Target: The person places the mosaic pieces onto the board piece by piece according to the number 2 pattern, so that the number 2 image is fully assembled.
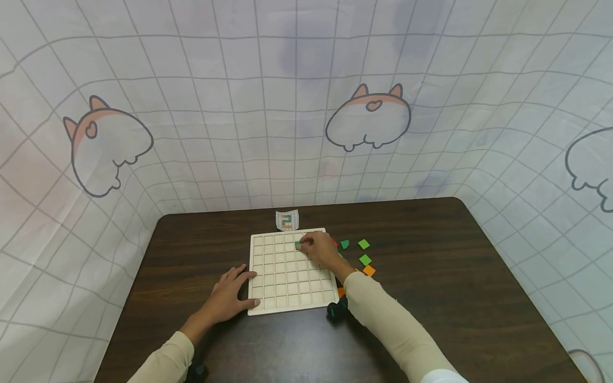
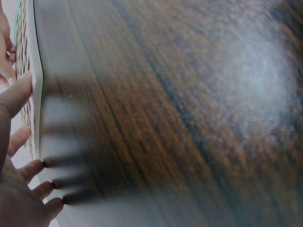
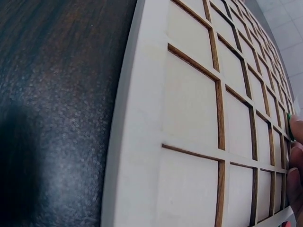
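A pale square board (image 1: 275, 303) with a grid of recessed cells lies on the table. Near its far edge my right hand (image 1: 322, 250) pinches a small green tile (image 1: 297, 245) between thumb and fingertips, low over the cells. The right wrist view catches only a sliver of that tile (image 3: 289, 126) at the fingertips (image 3: 296, 127). My left hand (image 1: 229, 295) has its fingers spread along the board's left side, thumb and index finger on the rim. In the left wrist view, the other fingertips (image 2: 43, 190) rest at the table beside the board (image 2: 37, 94).
Right of the board lie loose tiles: a green one (image 1: 345, 244), light green diamonds (image 1: 365, 260), an orange diamond (image 1: 369, 271), and others partly behind the right forearm. A small printed card (image 1: 287, 220) with a coloured pattern lies beyond the board. A grid-patterned curtain (image 1: 297, 175) surrounds the dark table (image 1: 431, 239).
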The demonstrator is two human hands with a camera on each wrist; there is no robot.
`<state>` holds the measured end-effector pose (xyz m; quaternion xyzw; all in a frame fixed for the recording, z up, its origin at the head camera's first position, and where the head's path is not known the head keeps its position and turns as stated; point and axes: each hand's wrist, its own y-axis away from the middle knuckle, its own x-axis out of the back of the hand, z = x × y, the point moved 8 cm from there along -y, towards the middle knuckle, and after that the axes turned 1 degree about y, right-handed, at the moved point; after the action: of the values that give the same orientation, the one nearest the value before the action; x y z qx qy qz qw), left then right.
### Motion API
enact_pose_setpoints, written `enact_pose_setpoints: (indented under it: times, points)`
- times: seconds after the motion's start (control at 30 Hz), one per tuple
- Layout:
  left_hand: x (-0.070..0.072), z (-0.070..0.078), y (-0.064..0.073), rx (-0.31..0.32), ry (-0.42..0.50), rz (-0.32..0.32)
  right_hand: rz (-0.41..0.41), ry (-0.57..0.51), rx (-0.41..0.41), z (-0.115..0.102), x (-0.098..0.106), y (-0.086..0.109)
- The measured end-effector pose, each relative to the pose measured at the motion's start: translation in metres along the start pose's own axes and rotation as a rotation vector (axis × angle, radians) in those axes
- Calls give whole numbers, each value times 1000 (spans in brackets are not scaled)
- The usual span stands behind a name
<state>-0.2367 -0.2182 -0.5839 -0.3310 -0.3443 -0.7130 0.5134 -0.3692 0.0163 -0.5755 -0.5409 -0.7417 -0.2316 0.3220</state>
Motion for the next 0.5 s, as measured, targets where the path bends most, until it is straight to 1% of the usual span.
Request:
enact_pose_setpoints:
  times: [0.3, 0.5]
  points:
    - [1, 1, 0, -10, 3, 0, 18, 6, 11, -2, 2, 2]
    - [2, 1, 1, -8, 6, -2, 16, 2, 21, -4, 3, 3]
